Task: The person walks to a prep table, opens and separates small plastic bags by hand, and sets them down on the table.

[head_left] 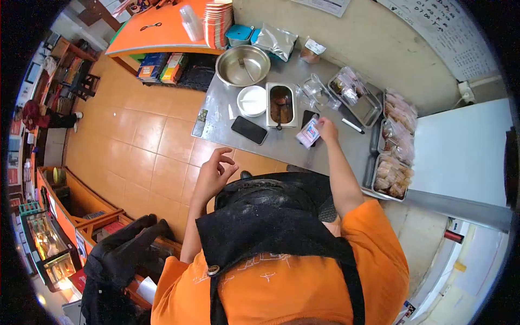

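Observation:
My right hand (327, 130) pinches the edge of a small clear plastic packet with a blue, red and white label (309, 134), low over the steel table (336, 154). Partly behind the packet lies a dark flat object (307, 117), perhaps a phone. My left hand (216, 170) hovers short of the table's front edge, fingers curved and apart, with nothing visible in it. Nearest to it is a black phone (249, 130) lying on the table. Beyond stand a steel pan of brown sauce (281, 103) with a spoon in it and a white tub (252, 101).
A large steel bowl (242, 62) stands at the back. Trays of bagged food (391, 176) line the right side, near a marker (353, 126) and a tray with plastic bags (368, 110). An orange counter (168, 19) adjoins at far left. Another person (46, 116) stands across the room.

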The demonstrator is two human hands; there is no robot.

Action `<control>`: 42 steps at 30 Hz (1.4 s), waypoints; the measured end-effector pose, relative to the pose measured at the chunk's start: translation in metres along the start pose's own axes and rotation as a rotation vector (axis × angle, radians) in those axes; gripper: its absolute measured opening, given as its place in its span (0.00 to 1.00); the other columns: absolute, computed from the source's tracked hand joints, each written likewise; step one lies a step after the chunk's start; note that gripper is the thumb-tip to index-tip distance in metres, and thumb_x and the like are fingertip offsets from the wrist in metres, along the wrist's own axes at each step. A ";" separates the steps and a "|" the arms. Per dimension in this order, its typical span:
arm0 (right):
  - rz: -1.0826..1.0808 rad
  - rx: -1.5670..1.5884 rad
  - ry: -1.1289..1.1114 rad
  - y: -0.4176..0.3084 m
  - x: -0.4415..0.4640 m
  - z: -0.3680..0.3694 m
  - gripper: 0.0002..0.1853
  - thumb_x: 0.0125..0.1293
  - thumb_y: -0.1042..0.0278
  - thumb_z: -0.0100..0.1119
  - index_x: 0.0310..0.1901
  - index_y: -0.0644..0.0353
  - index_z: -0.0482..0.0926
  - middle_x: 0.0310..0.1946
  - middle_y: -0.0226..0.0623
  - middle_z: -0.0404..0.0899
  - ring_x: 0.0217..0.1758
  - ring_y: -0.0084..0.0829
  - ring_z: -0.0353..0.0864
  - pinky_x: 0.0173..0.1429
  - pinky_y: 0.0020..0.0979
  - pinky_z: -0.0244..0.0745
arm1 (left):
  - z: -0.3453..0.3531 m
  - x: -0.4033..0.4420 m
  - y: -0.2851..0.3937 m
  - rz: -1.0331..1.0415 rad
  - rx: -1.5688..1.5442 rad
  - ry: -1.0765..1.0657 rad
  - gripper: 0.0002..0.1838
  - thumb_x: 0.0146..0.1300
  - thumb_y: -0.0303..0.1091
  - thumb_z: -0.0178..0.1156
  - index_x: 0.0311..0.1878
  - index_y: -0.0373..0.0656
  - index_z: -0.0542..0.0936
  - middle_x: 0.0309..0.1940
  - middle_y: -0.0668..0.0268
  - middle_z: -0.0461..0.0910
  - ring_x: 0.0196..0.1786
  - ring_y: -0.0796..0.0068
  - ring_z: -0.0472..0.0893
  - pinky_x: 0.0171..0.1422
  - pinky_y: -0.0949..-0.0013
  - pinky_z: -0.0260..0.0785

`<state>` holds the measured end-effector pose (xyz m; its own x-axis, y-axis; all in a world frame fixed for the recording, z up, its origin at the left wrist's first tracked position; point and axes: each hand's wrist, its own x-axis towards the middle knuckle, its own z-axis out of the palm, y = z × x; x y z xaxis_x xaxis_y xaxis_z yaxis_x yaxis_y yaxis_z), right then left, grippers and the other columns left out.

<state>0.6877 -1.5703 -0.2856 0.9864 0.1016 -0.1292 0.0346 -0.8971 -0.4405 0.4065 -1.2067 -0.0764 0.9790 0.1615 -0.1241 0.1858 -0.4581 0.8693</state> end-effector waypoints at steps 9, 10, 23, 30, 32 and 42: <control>-0.008 -0.080 -0.005 -0.013 -0.012 0.006 0.09 0.59 0.58 0.62 0.37 0.53 0.81 0.36 0.43 0.84 0.43 0.48 0.83 0.49 0.46 0.76 | 0.024 0.032 -0.012 -0.065 -0.065 -0.169 0.20 0.61 0.33 0.66 0.54 0.40 0.74 0.35 0.61 0.83 0.30 0.77 0.78 0.35 0.73 0.71; 0.007 -0.117 -0.033 -0.020 -0.018 0.001 0.09 0.59 0.59 0.62 0.36 0.53 0.81 0.37 0.45 0.84 0.44 0.48 0.82 0.50 0.47 0.76 | 0.033 0.038 -0.022 -0.056 -0.084 -0.183 0.20 0.61 0.33 0.66 0.54 0.40 0.74 0.35 0.61 0.83 0.30 0.77 0.78 0.35 0.73 0.71; 0.454 0.839 -0.115 -0.017 -0.075 0.046 0.11 0.64 0.72 0.60 0.47 0.64 0.78 0.37 0.39 0.84 0.31 0.28 0.84 0.28 0.29 0.74 | 0.202 0.133 -0.088 0.175 0.568 -0.449 0.33 0.63 0.40 0.56 0.70 0.49 0.59 0.62 0.43 0.64 0.51 0.41 0.79 0.53 0.48 0.74; 0.486 0.872 -0.240 -0.036 -0.084 0.024 0.12 0.60 0.69 0.65 0.45 0.61 0.82 0.31 0.33 0.84 0.27 0.22 0.81 0.24 0.23 0.65 | 0.207 0.128 -0.106 0.223 0.561 -0.415 0.30 0.65 0.37 0.52 0.70 0.52 0.59 0.63 0.44 0.64 0.47 0.41 0.81 0.50 0.47 0.75; 0.411 0.862 -0.213 -0.027 -0.076 0.040 0.11 0.59 0.70 0.66 0.43 0.60 0.83 0.29 0.33 0.84 0.26 0.21 0.80 0.23 0.22 0.63 | 0.206 0.125 -0.099 0.248 0.565 -0.381 0.31 0.64 0.38 0.52 0.71 0.52 0.58 0.63 0.45 0.64 0.48 0.41 0.81 0.51 0.47 0.75; 0.243 0.614 -0.230 -0.030 -0.055 0.036 0.19 0.49 0.71 0.69 0.45 0.64 0.80 0.28 0.35 0.81 0.25 0.26 0.79 0.25 0.28 0.70 | 0.199 0.118 -0.070 0.039 0.516 -0.516 0.43 0.58 0.41 0.62 0.74 0.50 0.52 0.66 0.47 0.59 0.57 0.43 0.77 0.58 0.49 0.72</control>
<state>0.6263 -1.5333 -0.2975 0.8933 0.0776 -0.4427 -0.3467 -0.5077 -0.7887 0.5252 -1.3292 -0.2473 0.8768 -0.2376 -0.4181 0.0410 -0.8293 0.5574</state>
